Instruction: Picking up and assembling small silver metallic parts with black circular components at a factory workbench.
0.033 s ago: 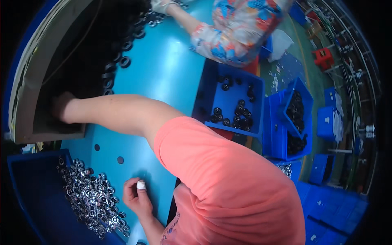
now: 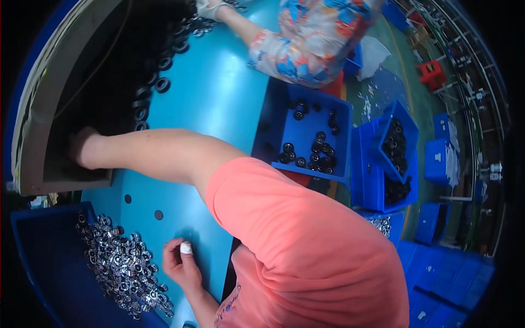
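Observation:
My right arm reaches left across the turquoise tabletop (image 2: 219, 93), and my right hand (image 2: 86, 147) is inside a dark, open-fronted box (image 2: 76, 177). Shadow hides its fingers and anything they may touch. Lower down, my left hand (image 2: 183, 262) rests over the near part of the table, its fingers curled in toward the thumb, which has a white wrap (image 2: 186, 249) at its tip. Whatever those fingers hold, if anything, is hidden. Two small dark discs (image 2: 158, 215) lie flat on the table between my hands. Beside my left hand is a heap of shiny metal rings (image 2: 123, 268).
The rings lie in a dark blue bin (image 2: 49, 262). Black ring-shaped parts (image 2: 162, 85) line the table's far left side. A co-worker's patterned sleeve (image 2: 295, 54) and gloved hand (image 2: 210, 9) are at the top. Blue crates (image 2: 343, 147) with black wheel-like parts stand at right.

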`<state>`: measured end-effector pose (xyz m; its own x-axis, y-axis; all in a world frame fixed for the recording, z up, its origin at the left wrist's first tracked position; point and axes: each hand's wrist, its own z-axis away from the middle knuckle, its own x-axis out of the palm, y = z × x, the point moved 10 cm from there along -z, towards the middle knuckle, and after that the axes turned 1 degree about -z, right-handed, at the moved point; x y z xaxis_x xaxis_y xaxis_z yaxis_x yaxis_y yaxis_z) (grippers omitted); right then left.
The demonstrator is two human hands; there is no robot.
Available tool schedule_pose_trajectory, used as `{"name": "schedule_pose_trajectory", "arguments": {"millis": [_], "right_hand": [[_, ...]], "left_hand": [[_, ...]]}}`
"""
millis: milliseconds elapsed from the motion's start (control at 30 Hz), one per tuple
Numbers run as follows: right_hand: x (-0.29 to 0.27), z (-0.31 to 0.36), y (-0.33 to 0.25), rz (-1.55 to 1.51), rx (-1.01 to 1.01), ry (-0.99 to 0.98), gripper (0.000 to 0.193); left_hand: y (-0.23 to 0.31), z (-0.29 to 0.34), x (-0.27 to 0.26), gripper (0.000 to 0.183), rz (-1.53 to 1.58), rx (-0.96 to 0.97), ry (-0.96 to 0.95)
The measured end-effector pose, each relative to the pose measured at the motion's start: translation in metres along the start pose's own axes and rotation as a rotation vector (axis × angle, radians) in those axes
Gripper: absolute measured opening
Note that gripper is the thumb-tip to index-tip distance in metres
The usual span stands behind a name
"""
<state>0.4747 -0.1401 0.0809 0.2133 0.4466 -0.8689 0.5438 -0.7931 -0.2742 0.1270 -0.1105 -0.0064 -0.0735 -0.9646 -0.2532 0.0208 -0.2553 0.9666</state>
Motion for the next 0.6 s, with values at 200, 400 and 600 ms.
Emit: {"name": "schedule_pose_trajectory", "arguments": {"millis": [200,400,600], "right_hand": [[-0.023,0.052,-0.003,-0.129,0.038,-0.107,0.024],[-0.064,0.105,0.009,-0.290,0.034,0.199,0.021],[-0.079,0.144,-0.045,-0.520,-0.054,0.116,0.019]], "left_hand": [[-0.006,0.001,-0.006,0.013,0.050,0.006,0.039],[0.001,0.003,-0.005,0.011,0.069,-0.003,0.060],[-0.013,0.010,-0.041,0.026,0.334,0.055,0.213]]}}
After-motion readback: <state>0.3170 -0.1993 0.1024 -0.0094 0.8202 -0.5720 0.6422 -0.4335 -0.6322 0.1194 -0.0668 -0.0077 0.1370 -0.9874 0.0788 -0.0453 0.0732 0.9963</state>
